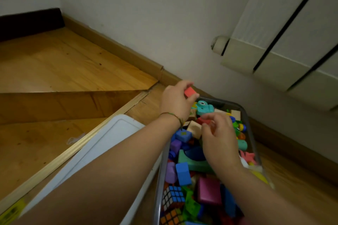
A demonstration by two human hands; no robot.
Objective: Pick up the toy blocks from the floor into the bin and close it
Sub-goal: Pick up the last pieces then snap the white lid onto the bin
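Note:
A clear plastic bin (246, 115) stands on the wooden floor by the wall, full of coloured toy blocks (182, 173). My left hand (175, 100) pinches a red block (190, 91) between thumb and fingers over the bin's far left corner. My right hand (218, 139) hovers over the blocks in the middle of the bin, its fingers curled around a small red piece (204, 120), which is blurred. The bin's white lid (102, 148) lies flat on the floor to the left of the bin, partly under my left forearm.
A wooden step edge (73, 144) runs diagonally left of the lid, with lower steps beyond. A white radiator (292, 42) hangs on the wall above the bin. A skirting board (128, 51) follows the wall. Two puzzle cubes (172, 197) lie in the bin's near end.

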